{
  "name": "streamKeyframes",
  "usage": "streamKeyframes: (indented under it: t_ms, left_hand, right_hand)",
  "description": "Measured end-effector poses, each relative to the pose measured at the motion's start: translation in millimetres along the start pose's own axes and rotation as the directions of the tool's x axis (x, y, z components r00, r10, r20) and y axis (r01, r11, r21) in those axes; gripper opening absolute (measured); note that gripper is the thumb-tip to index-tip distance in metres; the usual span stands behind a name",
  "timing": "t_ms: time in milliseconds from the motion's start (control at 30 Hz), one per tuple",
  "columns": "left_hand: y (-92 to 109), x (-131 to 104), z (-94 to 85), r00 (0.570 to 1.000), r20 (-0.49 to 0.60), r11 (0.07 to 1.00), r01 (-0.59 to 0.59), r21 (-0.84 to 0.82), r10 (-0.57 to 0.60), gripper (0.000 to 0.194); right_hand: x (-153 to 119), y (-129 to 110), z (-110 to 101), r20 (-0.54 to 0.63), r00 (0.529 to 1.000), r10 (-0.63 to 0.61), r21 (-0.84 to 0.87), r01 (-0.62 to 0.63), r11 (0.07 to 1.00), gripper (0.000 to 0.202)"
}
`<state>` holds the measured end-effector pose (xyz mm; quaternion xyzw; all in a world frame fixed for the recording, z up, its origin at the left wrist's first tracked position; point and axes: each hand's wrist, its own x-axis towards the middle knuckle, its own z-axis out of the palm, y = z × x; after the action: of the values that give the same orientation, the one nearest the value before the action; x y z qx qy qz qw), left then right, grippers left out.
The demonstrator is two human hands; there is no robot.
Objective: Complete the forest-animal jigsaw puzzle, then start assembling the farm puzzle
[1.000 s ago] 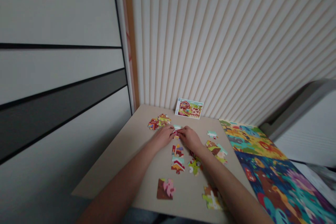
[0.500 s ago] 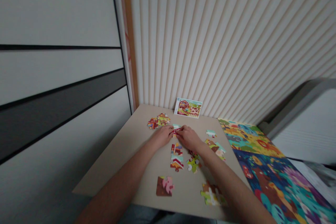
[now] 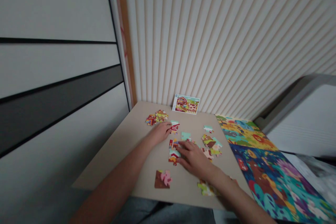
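A red barn puzzle piece (image 3: 174,128) lies near the middle of the table, and the fingertips of my left hand (image 3: 160,132) rest at its left edge. My right hand (image 3: 193,156) is spread, its fingertips at the two stacked pieces (image 3: 173,154) with red roof and purple parts. Just above that hand sits a pale green piece (image 3: 186,135). Nearer the front edge is a pink pig piece (image 3: 163,179). Part of a green and brown piece (image 3: 205,188) shows beside my right forearm.
A picture card (image 3: 186,104) leans against the pleated curtain at the table's back. Piled pieces (image 3: 156,117) lie back left, several others (image 3: 212,143) at right. Colourful animal mats (image 3: 275,182) adjoin the table's right edge.
My right hand has left the red barn piece and moved toward me, opening over the stacked pieces. The pale green piece now shows. My left hand stays beside the barn piece. The view has shifted slightly.
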<state>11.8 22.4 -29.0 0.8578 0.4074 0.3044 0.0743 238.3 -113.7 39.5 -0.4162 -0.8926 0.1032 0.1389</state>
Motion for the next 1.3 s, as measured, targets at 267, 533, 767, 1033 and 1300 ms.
streamKeyframes:
  t_ms: [267, 533, 767, 1033, 1300]
  left_hand:
    - [4, 0, -2.0, 1.0, 0.002, 1.0, -0.005, 0.009, 0.005, 0.027]
    - [6, -1, -2.8, 1.0, 0.002, 1.0, -0.004, 0.0, 0.004, 0.026]
    - [3, 0, -1.0, 1.0, 0.003, 1.0, -0.003, -0.018, 0.003, 0.027]
    - [-1, 2, -1.3, 1.0, 0.007, 1.0, 0.004, -0.022, -0.004, 0.029]
    - [1, 1, -7.8, 0.998, 0.043, 0.999, -0.034, -0.035, 0.035, 0.025]
  right_hand:
    - [14, 18, 2, -0.036, 0.998, 0.045, 0.061, -0.043, 0.997, 0.04]
    - [36, 27, 14, -0.022, 0.998, 0.061, 0.151, -0.057, 0.987, 0.044]
    - [57, 33, 13, -0.058, 0.997, 0.058, 0.298, -0.038, 0.954, 0.04]
    - [73, 46, 17, -0.032, 0.999, 0.002, 0.162, 0.003, 0.987, 0.027]
    - [60, 29, 11, -0.021, 0.999, -0.04, -0.066, 0.038, 0.997, 0.024]
